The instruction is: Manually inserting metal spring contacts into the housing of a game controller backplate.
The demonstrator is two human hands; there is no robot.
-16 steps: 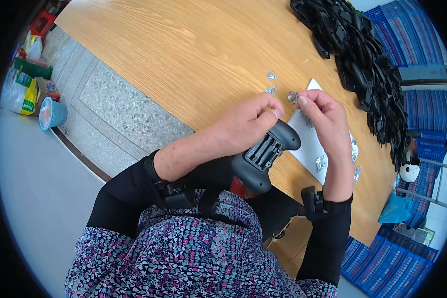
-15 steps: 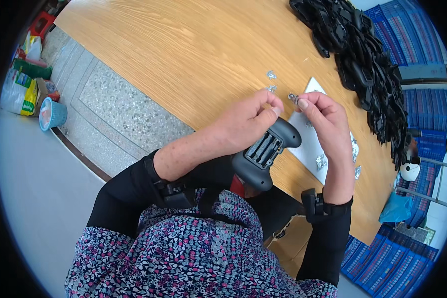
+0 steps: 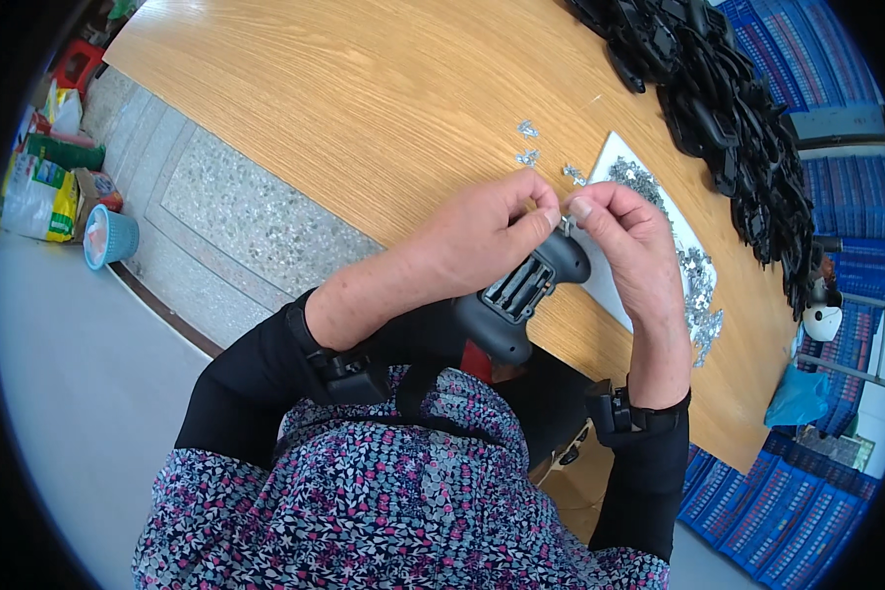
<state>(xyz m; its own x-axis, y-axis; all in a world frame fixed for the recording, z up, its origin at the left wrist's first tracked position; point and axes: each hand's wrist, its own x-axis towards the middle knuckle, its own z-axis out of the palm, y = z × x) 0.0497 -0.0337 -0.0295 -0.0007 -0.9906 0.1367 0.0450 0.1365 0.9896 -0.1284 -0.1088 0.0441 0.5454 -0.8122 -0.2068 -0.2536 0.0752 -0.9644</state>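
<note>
Over the wooden bench (image 3: 364,118), the left hand (image 3: 482,236) and right hand (image 3: 629,246) are pinching what seems a small metal clip (image 3: 564,225) just above the black plastic housing's (image 3: 521,295) upper end.

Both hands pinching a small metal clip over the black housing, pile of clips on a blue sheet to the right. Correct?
Not quite: the sheet is white, not blue, as the head view shows. The rest holds: both hands, left and right, pinch a small clip over the black housing, with the clip pile at right.
</note>
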